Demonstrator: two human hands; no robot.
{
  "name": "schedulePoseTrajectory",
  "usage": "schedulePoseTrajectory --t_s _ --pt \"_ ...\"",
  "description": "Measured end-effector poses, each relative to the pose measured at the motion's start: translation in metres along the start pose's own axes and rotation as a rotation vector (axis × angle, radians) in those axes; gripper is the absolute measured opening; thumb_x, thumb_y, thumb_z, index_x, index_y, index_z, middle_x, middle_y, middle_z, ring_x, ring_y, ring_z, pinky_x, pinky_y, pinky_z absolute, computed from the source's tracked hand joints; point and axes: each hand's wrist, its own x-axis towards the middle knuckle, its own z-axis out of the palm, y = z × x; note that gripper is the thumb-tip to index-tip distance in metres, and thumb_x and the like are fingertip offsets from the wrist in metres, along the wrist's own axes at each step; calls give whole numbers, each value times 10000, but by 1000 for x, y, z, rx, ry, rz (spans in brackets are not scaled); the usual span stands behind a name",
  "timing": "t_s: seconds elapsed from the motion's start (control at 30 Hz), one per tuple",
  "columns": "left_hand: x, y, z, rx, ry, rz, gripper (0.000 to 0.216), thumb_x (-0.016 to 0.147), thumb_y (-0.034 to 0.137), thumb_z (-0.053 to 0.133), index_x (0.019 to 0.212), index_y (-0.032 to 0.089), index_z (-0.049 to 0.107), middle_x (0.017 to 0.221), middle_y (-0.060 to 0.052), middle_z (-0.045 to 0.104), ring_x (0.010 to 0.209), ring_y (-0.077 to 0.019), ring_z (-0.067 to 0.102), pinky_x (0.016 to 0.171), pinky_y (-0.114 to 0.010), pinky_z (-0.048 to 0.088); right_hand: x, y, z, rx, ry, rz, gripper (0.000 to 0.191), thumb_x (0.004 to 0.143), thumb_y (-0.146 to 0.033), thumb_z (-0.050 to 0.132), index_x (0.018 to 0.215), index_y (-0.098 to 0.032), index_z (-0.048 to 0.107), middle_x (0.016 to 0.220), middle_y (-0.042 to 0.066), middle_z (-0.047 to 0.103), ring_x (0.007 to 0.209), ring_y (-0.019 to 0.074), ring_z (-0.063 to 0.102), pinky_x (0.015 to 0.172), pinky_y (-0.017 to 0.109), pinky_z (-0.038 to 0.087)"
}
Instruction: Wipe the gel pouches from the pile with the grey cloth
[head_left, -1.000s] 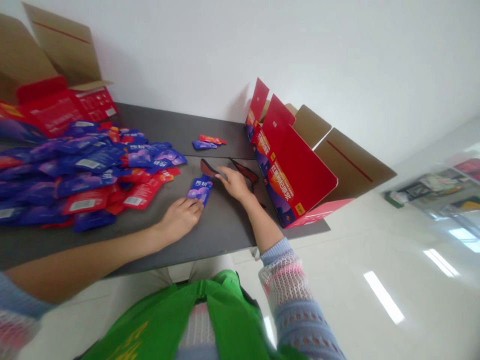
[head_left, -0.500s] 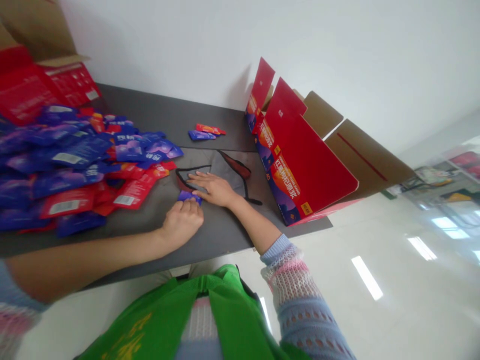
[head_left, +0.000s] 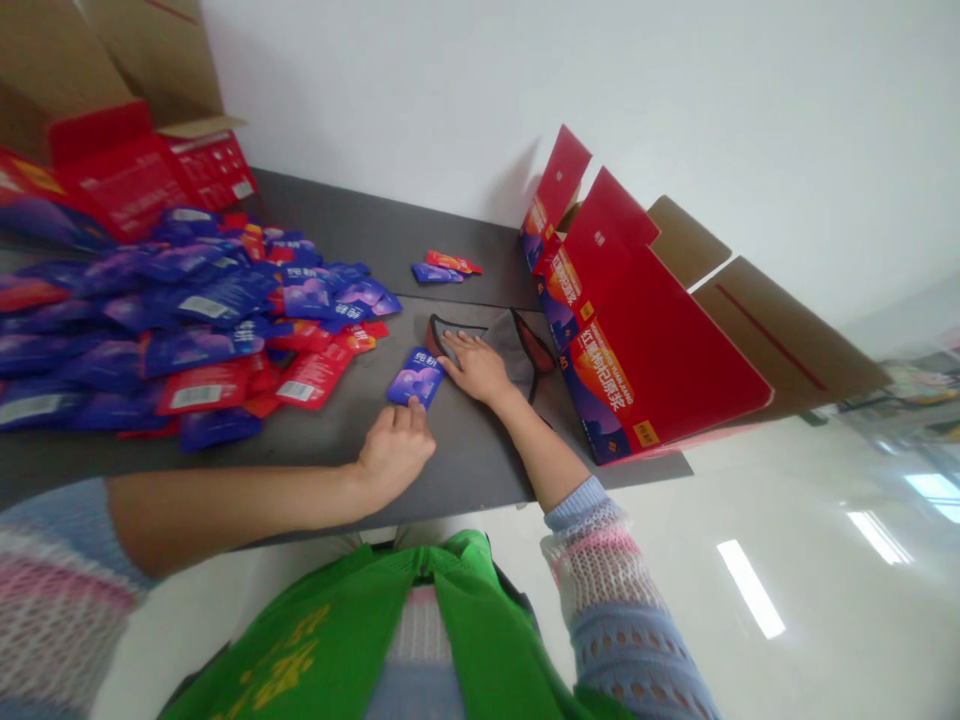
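Observation:
My left hand (head_left: 396, 452) is closed, its fingertips and thumb on the lower end of a purple sachet (head_left: 417, 374). The sachet lies face up, its white lettering toward the far side. My right hand (head_left: 474, 368) lies flat with fingers stretched over a grey cloth item with black trim (head_left: 504, 338), perhaps a pouch; its full shape is partly hidden by the hand. The fingertips of the right hand are close to the sachet's upper right edge. Beyond both hands, a small pair of sachets, one red (head_left: 454, 262) and one purple (head_left: 436, 273), rests on the table.
A large heap of purple and red sachets (head_left: 217, 300) covers the table's left side. Behind it stands an open red carton (head_left: 124, 175). Open red cartons (head_left: 660, 330) line the right end. A white wall (head_left: 390, 110) rises behind the dark grey table (head_left: 315, 470).
The view has shifted left, so things appear further right. My left hand has drawn back from the sachet, leaving most of its face uncovered. My right hand stays on the cloth item.

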Motion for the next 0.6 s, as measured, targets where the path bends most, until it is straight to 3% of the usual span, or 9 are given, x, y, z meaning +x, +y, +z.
schedulePoseTrajectory --t_s 0.23,0.4,0.53,0.6 --pt "4 1 -1 24 -76 6 393 868 -28 411 1069 -67 746 1176 -335 675 874 -321 687 698 -392 424 -17 10 -22 118 105 102 530 1033 -525 343 1426 -242 556 1375 57 646 1274 242 606 1054 373 485" --pt "1 0 1 24 -106 36 395 864 -25 420 1104 -79 728 1189 -359 656 893 -318 667 686 -384 401 -28 -14 -25 273 80 -137 520 1033 -503 364 1414 -214 570 1437 54 594 1347 193 542 1110 327 435" --pt "2 1 -2 -8 -135 22 384 859 -35 411 1064 -90 731 986 -312 718 860 -302 663 675 -371 399 -26 -34 -13 279 -90 -402 441 1022 -445 433 1370 -239 610 1459 35 572 1437 209 429 1208 429 312" --pt "3 1 -4 -16 -144 14 389 853 -46 402 1063 -98 726 945 -301 722 840 -299 668 667 -369 405 -21 -35 -7 277 -109 -451 431 1012 -433 470 1371 -239 608 1469 38 562 1463 223 386 1227 472 264"
